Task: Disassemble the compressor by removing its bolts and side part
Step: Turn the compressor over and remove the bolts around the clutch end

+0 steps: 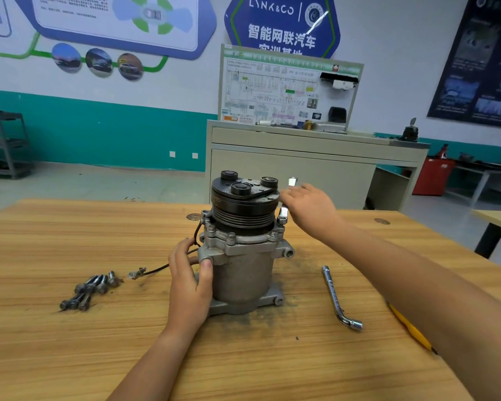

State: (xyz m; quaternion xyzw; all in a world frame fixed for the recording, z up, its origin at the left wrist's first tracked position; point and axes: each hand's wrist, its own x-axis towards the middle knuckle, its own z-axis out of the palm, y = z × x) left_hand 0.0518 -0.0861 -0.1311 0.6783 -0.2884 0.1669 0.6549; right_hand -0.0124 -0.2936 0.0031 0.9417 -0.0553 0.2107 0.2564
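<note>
The compressor (243,273) is dull grey under a black ribbed pulley (243,205), on a light brown table (70,357) with streaky wood grain and sooty smudges. Bolts (90,287) to the left are dark grey. The socket wrench (283,213) and the L-shaped wrench (337,296) to the right shine silver, near a yellow tool (411,331); the far wall (185,91) is white over teal.

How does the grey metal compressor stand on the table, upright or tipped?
Upright. The grey metal compressor stands on end on the wooden table, black pulley on top; left hand holds it.
</note>
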